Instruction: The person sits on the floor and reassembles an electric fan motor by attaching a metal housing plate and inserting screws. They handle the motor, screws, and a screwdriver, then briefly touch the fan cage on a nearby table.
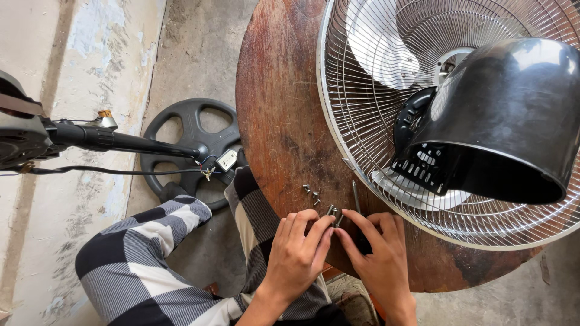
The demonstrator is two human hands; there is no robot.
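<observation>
Pinching a small metal part (333, 215) between both fingertips at the table (272, 121) edge, left hand (297, 256) and right hand (377, 256) clamp it; loose screws (313, 192) just beyond; steadier kept low.

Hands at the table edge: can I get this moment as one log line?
left hand: on small metal part | right hand: same | screws: loose on table | fan: lying flat

We see the round desk (275, 115) of worn, scratched wood, reddish and matt. On it, the fan guard (362, 121) is thin bright wire, the motor cover (513, 102) glossy black plastic, and the small screws (314, 192) dull metal. Far left, the floor (90, 60) is rough, stained concrete.
</observation>
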